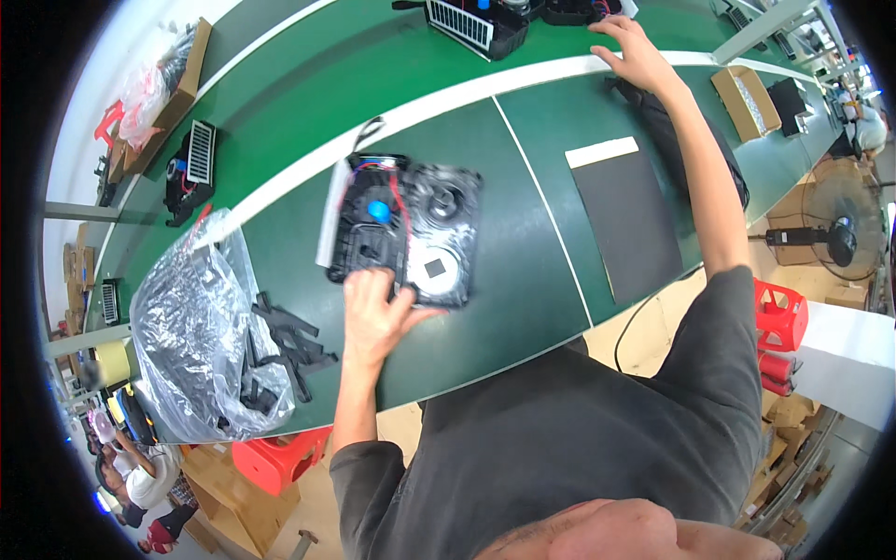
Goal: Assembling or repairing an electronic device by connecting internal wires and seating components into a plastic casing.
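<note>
An opened black plastic housing (pixel 359 224) lies in front of me, somewhat blurred. It holds red wires, a blue round part (pixel 379 211) and a white disc (pixel 436 271) with a dark square; a pale panel edge runs along its left side. My left hand (pixel 371 313) grips its near edge, fingers curled over the rim and thumb stretched to the right. Reaching far forward on the right, my right hand (pixel 639 58) is empty with fingers apart. Just beyond it sits another black unit (pixel 567 9), partly cut off by the picture's upper edge.
A clear plastic bag (pixel 191 327) and black strips (pixel 291 341) lie to the left. Right of the housing is a dark flat sheet (pixel 627 219), then a black bag-like thing (pixel 686 140) under my right arm. Units with striped panels (pixel 199 154) stand on the green belt (pixel 308 103).
</note>
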A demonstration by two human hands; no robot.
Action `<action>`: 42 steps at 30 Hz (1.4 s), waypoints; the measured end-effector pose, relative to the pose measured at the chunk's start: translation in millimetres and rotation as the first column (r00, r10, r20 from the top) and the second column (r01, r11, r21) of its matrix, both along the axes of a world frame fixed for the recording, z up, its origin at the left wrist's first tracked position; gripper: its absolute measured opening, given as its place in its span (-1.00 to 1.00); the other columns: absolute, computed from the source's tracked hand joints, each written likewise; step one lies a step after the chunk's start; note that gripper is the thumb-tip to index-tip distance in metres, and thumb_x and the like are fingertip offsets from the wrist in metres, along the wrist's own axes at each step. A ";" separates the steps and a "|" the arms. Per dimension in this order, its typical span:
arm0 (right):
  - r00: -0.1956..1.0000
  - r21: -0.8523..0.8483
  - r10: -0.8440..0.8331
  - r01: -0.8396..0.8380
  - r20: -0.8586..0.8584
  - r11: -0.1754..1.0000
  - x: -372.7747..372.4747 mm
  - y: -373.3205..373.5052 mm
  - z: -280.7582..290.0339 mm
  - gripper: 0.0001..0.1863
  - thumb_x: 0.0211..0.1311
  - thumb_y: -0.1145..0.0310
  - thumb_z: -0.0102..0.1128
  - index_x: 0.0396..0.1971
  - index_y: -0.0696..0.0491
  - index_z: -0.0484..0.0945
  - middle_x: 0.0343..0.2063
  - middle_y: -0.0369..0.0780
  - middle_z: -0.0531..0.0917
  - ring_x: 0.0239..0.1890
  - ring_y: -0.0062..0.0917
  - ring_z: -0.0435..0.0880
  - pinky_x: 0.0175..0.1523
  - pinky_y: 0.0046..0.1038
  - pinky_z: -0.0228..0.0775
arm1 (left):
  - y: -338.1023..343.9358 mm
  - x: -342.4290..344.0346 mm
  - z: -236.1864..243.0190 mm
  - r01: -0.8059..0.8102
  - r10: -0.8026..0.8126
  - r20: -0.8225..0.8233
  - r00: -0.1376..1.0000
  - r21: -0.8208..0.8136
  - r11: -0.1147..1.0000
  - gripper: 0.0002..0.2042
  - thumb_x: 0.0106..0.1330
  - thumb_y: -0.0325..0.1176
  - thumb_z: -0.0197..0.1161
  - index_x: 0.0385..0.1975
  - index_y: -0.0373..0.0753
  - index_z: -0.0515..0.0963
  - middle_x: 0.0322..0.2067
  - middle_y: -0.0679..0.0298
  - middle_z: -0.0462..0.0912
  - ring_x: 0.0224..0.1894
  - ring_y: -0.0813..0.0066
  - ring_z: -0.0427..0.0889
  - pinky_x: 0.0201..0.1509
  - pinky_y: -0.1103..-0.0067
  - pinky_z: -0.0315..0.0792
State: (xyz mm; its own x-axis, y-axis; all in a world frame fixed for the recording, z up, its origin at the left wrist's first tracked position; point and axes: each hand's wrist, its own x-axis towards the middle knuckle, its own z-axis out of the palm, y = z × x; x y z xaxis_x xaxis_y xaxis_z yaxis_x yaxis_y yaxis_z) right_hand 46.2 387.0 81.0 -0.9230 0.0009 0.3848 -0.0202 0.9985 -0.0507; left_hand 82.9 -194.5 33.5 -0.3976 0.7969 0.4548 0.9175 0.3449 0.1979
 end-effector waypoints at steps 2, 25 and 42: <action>0.983 0.129 -0.181 0.182 -0.021 0.975 -44.0 37.5 -23.9 -0.33 0.31 -0.05 0.42 0.39 -0.25 0.51 0.34 0.00 0.47 0.42 0.01 0.40 0.43 0.06 0.35 | 9.6 -42.0 2.3 -0.101 0.105 -0.090 0.990 0.045 0.994 -0.48 -0.20 0.03 0.67 -0.50 -0.21 0.53 -0.22 0.09 0.51 -0.14 0.03 0.52 -0.05 0.21 0.36; 0.999 -0.065 -0.035 0.034 -0.023 0.997 82.4 -51.7 87.3 -0.41 -0.19 0.20 0.77 -0.18 0.23 0.72 -0.18 -0.07 0.73 -0.10 -0.17 0.74 0.01 -0.25 0.56 | 67.8 -134.1 13.6 -0.240 0.259 -0.139 0.956 0.141 0.961 -0.29 0.21 0.11 0.52 0.29 -0.15 0.54 0.28 -0.01 0.46 0.33 -0.01 0.44 0.37 0.07 0.30; 0.638 -0.287 0.739 -0.682 0.216 0.673 158.7 -291.9 10.5 -0.15 -0.32 -0.08 0.61 0.14 -0.09 0.69 0.25 -0.16 0.58 0.31 -0.24 0.52 0.44 -0.05 0.26 | -24.5 79.4 26.3 0.006 0.043 0.297 0.954 -0.164 0.986 0.04 -0.05 0.13 0.63 0.43 -0.30 0.37 0.17 0.00 0.49 0.22 0.05 0.51 0.42 0.13 0.30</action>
State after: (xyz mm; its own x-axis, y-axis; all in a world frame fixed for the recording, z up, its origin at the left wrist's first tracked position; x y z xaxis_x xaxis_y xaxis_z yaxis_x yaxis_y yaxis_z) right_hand 204.9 95.1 91.4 -0.7270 -0.6677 0.1600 -0.6759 0.6550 -0.3379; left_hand 162.3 -218.9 59.8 -0.5106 0.8409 0.1794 0.8182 0.4110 0.4020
